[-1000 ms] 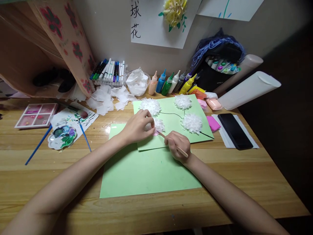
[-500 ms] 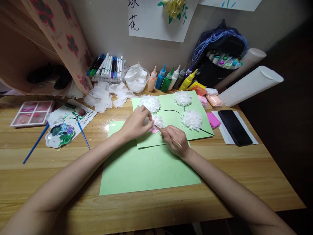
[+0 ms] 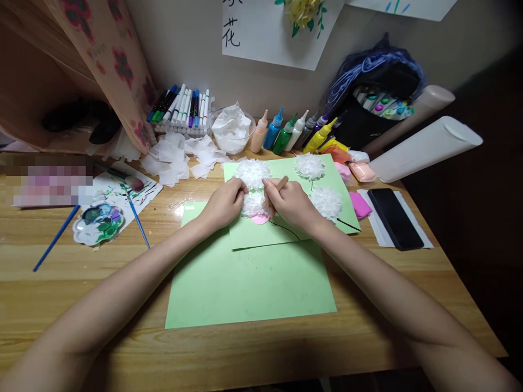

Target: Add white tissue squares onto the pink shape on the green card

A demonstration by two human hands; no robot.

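My right hand point(image 3: 292, 202) is closed around a thin wooden stick point(image 3: 281, 183), its fingertips at the right side of a white paper flower point(image 3: 253, 203). My left hand point(image 3: 226, 202) lies at that flower's left side, fingers curled; whatever its fingertips pinch is too small to make out. Pink clay point(image 3: 260, 219) shows under the flower's lower edge. Three more white flowers sit on the upper green sheet point(image 3: 253, 237), which has thin black lines on it. A larger green sheet point(image 3: 249, 283) lies beneath.
Behind the sheets stand a bowl of white paper point(image 3: 231, 130), paint bottles point(image 3: 283, 136) and markers point(image 3: 183, 108). White paper pieces point(image 3: 171, 160) lie at back left, a paint palette point(image 3: 98, 223) and brushes at left. A phone point(image 3: 395, 219) and a white bottle point(image 3: 429, 149) are at right.
My right hand has moved up to the flower's right side, and the stick now points upward. My left hand has drawn back slightly, uncovering more of the flower and the pink clay.
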